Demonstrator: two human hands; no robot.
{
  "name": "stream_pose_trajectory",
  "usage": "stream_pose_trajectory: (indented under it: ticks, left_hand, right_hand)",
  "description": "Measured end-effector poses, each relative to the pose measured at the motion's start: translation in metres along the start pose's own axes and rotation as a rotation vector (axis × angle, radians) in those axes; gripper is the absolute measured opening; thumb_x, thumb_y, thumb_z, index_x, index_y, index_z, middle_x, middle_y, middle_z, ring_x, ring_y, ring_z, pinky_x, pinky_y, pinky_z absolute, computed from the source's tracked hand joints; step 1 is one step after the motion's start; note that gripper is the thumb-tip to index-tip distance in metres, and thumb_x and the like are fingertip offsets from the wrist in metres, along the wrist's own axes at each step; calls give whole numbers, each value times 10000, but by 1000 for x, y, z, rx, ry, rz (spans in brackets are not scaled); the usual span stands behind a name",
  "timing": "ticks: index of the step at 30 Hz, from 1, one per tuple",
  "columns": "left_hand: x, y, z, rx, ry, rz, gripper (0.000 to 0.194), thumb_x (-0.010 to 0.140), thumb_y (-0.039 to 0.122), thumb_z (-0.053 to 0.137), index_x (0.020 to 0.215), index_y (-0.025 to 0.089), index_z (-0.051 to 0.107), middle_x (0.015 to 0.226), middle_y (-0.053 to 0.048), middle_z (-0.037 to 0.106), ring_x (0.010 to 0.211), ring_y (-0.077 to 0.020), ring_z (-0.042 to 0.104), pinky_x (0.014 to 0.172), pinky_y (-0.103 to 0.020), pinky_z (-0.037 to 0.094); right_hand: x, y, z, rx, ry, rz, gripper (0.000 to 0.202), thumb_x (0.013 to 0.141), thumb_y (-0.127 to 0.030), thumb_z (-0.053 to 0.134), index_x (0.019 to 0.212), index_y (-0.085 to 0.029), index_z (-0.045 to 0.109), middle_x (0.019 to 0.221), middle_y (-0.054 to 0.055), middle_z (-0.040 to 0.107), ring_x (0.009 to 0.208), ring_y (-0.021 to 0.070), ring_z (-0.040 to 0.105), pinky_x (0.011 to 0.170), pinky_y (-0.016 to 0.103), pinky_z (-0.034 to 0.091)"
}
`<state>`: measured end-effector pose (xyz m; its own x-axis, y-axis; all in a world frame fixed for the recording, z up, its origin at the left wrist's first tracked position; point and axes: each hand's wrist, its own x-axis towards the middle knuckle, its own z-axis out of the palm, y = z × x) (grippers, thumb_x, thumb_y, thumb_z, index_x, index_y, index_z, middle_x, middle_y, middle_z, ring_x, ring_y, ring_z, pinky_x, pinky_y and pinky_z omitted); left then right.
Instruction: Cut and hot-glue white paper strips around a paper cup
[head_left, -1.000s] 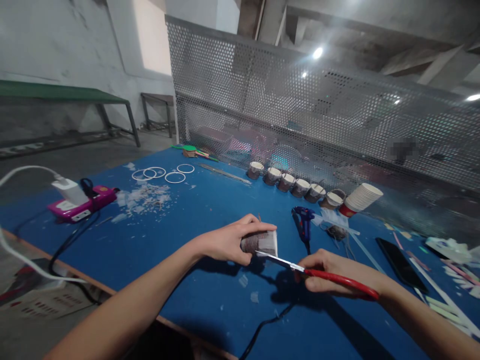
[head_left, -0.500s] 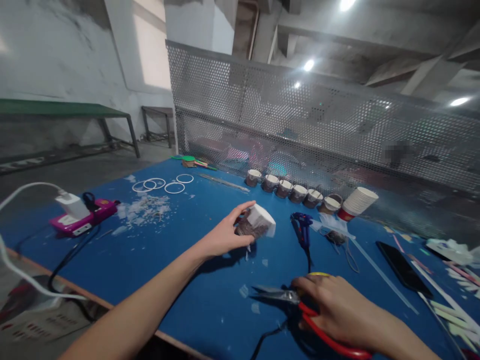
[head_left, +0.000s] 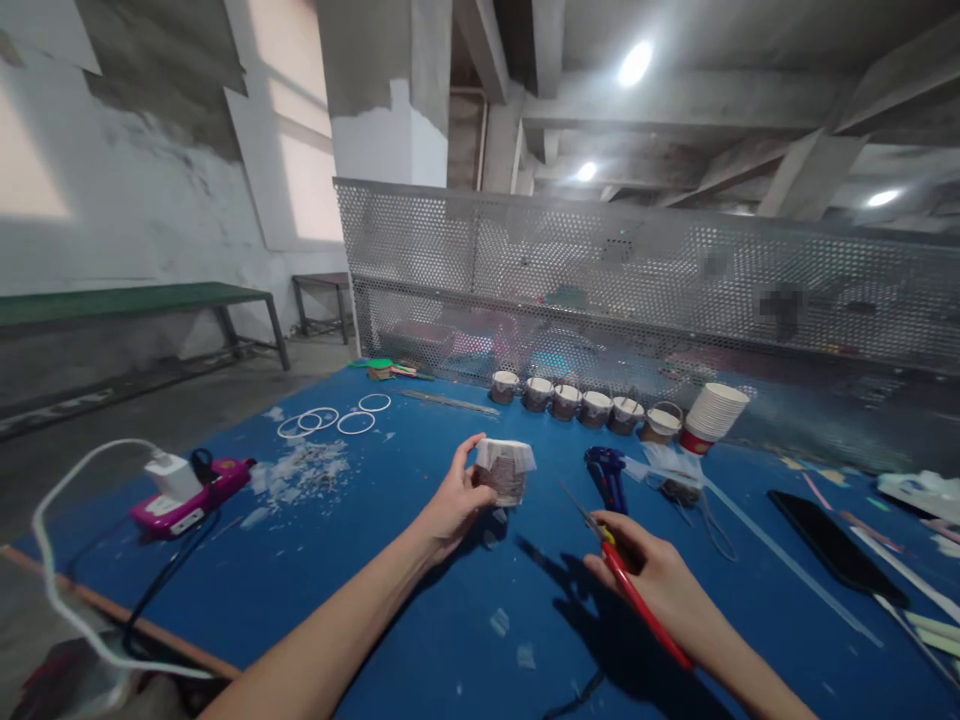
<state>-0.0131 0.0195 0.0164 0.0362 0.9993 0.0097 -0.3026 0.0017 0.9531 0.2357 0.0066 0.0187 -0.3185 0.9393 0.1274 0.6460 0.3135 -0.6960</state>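
Note:
My left hand [head_left: 459, 492] is closed around the side of a small paper cup [head_left: 504, 474], holding it above the blue table. Brown, cord-like material covers the cup's side, and a whitish translucent strip hangs around its upper edge. In my right hand [head_left: 646, 566] is a pair of scissors [head_left: 619, 572] with red and yellow handles. Their blades point up and left toward the cup but stay apart from it. Just beyond the scissors lies a blue glue gun [head_left: 609, 478]. Small clear scraps [head_left: 500, 622] lie on the table below my hands.
Several wrapped cups [head_left: 596, 408] stand in a row along the perforated metal screen [head_left: 637, 290], beside a stack of paper cups [head_left: 716, 412]. White rings [head_left: 356, 423], pale scraps and a purple power strip [head_left: 191, 508] lie left. A black phone [head_left: 836, 545] lies right.
The cup has turned more upright in my left hand. My right hand has raised the scissors and turned their blades up toward the cup. The camera view has tilted upward.

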Motion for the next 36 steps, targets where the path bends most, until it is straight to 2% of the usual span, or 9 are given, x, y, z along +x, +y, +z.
stream_pose_trajectory:
  ticks: [2,5,9,13,17,23,27,30,36]
  left_hand:
    - [-1,-1,-1,-87,-18,-7,711,633,184,617,1265,318,319,1048,-10,582,892,-159,612,809,-310,490]
    - [1,-3,-3,-188,18,8,555,706,429,698,1145,299,384,999,2,591,835,-155,609,728,-285,510]
    - [5,-10,-5,-185,125,14,654,605,585,769,1053,271,411,852,25,585,676,-143,595,569,-242,494]
    - [5,-11,-5,-198,128,-5,681,567,507,827,1060,265,424,810,37,585,619,-130,601,552,-236,505]
    - [3,-5,-2,-271,115,-3,545,705,477,751,1115,275,454,917,-2,616,721,-168,659,612,-288,556]
    - [8,-5,-1,-364,129,-48,461,789,337,691,1165,270,434,1068,-57,624,764,-200,677,600,-359,587]
    - [10,-7,-2,-412,138,-66,394,746,199,653,1082,246,453,1027,-50,627,768,-201,668,648,-406,589]
    - [11,-7,-3,-438,153,-85,448,679,160,617,1082,263,452,1027,-43,631,789,-226,671,672,-455,579]
    - [15,-9,-7,-257,278,13,580,614,196,714,1132,305,476,984,2,631,788,-179,640,671,-346,553]
  right_hand:
    - [7,6,10,32,49,-18,515,757,-548,584,1067,-140,636,705,42,634,625,202,562,607,318,507]
    - [15,19,21,89,114,-8,472,754,-515,596,1054,-154,648,688,33,657,613,198,593,585,292,500]
    - [19,34,31,122,189,20,422,728,-481,611,999,-164,673,679,33,687,578,184,619,573,267,491]
    - [14,35,34,61,163,36,399,751,-437,583,1012,-148,672,703,67,715,613,215,662,593,284,491]
    - [7,24,30,-180,54,105,418,789,-401,575,1123,-161,653,862,108,753,789,283,707,673,319,489]
    - [6,26,25,-404,-32,170,543,860,-296,527,1365,-102,477,1070,183,719,959,308,693,744,317,482]
    - [15,33,32,-432,9,73,554,821,-224,595,1341,-78,473,1195,193,665,1092,275,640,866,297,464]
    - [23,30,39,-424,23,43,476,872,-205,547,1330,-88,490,1252,197,629,1159,266,593,945,315,429]
    - [21,8,41,-306,87,41,275,876,-172,528,1082,-50,662,1075,284,660,1135,394,553,959,505,391]
